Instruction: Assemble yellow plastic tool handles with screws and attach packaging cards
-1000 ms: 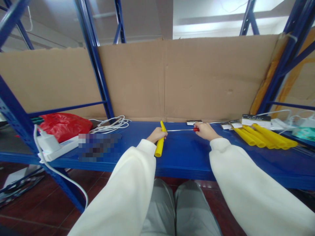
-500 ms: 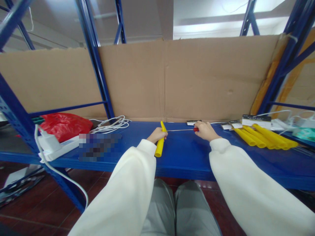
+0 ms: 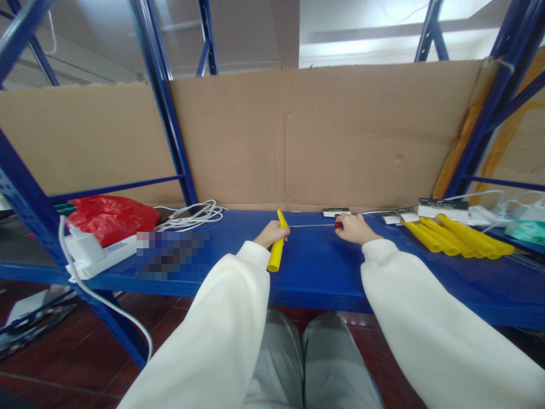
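Observation:
My left hand (image 3: 271, 233) is closed around a yellow tube (image 3: 276, 254), which stands out on both sides of the fist, its near end wider. In my right hand (image 3: 356, 228) is the red handle of a screwdriver (image 3: 313, 225). The long thin metal shaft points left, and its tip meets the side of the tube by my left fingers. Whether the tip sits in a screw or a hole is too small to tell. Both hands are over the blue tabletop (image 3: 317, 267).
Several yellow tubes (image 3: 457, 238) lie at the right beside black-and-white boxes (image 3: 443, 209). A small box (image 3: 336, 212) rests behind my right hand. At the left are a red plastic bag (image 3: 113, 218), a white power strip (image 3: 114, 255) and a coiled white cable (image 3: 196, 217). Cardboard (image 3: 332, 136) walls the back.
My right fingers have shifted slightly on the screwdriver's handle. My left hand and the yellow tube have stayed where they were.

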`<state>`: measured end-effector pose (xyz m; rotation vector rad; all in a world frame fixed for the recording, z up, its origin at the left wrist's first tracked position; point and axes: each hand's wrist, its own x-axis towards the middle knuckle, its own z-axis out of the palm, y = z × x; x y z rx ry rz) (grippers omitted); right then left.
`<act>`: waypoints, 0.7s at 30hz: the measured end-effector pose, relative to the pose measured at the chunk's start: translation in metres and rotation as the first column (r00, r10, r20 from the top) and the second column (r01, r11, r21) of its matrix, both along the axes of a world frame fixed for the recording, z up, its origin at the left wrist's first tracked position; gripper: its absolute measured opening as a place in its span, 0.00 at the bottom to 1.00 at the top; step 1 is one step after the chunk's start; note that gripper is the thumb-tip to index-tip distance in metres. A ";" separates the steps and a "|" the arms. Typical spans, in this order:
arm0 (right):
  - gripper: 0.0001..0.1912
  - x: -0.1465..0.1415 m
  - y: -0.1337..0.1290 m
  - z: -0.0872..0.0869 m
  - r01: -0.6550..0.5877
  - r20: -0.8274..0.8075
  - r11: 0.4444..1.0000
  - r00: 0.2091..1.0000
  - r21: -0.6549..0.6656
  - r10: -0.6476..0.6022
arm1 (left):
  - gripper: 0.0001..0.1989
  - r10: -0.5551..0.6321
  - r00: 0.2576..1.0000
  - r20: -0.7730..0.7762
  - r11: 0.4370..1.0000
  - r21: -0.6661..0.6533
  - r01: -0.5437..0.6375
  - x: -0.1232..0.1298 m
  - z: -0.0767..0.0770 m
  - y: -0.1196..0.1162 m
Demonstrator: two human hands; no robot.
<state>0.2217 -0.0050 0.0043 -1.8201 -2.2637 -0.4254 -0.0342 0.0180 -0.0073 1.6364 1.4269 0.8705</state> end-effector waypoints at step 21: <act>0.10 0.000 -0.001 0.000 0.034 0.083 0.998 0.996 -0.049 -0.030 | 0.11 -0.010 1.000 0.008 1.000 0.001 0.010 0.001 0.001 -0.002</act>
